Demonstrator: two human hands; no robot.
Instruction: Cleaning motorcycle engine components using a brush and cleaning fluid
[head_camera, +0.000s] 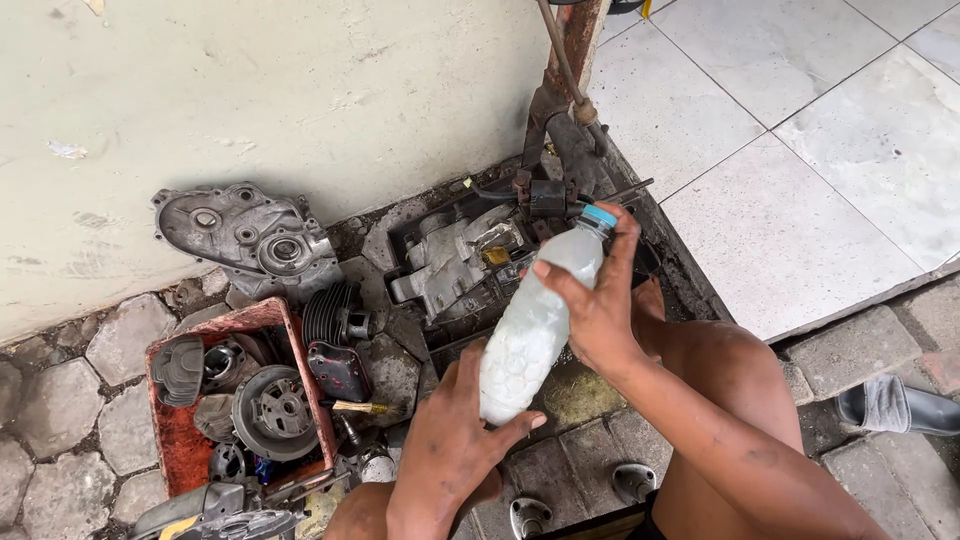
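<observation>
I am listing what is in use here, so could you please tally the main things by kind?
Plastic bottle, held by left hand and right hand: 1
Red tray of parts: 1
Grey engine covers, by the wall: 1
Finned cylinder: 1
Brush: 1
Total: 5

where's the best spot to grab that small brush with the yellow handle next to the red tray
Judging by its pose, take the brush by its yellowish handle end, from the right: it lies flat, apart from both hands on the bottle, while the red tray blocks its left.
</observation>
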